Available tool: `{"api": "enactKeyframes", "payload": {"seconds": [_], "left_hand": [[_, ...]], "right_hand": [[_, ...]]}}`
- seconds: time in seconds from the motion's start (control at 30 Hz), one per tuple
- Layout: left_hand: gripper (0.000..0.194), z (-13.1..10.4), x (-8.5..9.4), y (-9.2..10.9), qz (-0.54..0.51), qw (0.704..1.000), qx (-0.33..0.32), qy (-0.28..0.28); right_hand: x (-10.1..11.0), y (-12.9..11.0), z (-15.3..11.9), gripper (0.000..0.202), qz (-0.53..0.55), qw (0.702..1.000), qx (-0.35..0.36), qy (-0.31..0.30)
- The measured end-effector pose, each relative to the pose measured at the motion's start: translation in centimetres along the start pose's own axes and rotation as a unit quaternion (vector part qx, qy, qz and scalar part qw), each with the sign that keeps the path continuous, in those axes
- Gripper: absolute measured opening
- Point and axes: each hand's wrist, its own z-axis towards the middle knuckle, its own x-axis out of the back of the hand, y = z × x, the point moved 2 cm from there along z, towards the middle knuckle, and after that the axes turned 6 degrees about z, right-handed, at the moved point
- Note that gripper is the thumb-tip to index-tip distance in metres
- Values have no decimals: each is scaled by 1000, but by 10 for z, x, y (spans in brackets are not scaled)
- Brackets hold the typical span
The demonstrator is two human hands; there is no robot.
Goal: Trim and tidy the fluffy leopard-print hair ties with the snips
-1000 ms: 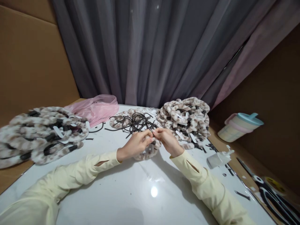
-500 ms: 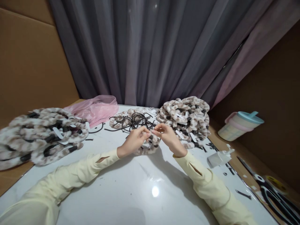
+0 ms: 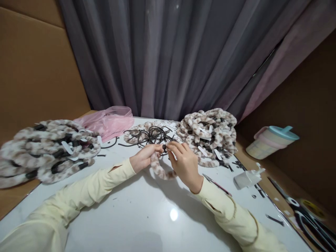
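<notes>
A fluffy brown-and-white plush ring hangs between my hands above the table. My left hand is closed around its upper left side. The fingers of my right hand bend over the ring's top and pinch at a short black part there. My right hand hides the ring's right side. Just behind my fingers lies a tangle of thin black cords, with another fluffy piece beside it.
Heaps of similar rings with white tags lie at left and right. A pink plastic bag is at the back. To the right are pointed snips, a white bottle, a lidded cup and large scissors.
The plush ring is now held more plainly in my left hand. My right hand has turned over and closed in on the black part. The snips now show beside my right wrist.
</notes>
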Motion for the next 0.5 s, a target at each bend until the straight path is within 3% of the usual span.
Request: {"api": "enactKeyframes", "payload": {"seconds": [0.2, 0.33, 0.5], "left_hand": [[20, -11, -5, 0, 33, 998, -51, 26], [22, -20, -11, 5, 88, 992, -82, 43], [17, -26, -16, 13, 140, 980, -127, 58]], "right_hand": [[-2, 11, 11, 16, 46, 994, -39, -88], [1, 18, 18, 22, 91, 984, -48, -145], [9, 20, 21, 21, 119, 976, -58, -170]]}}
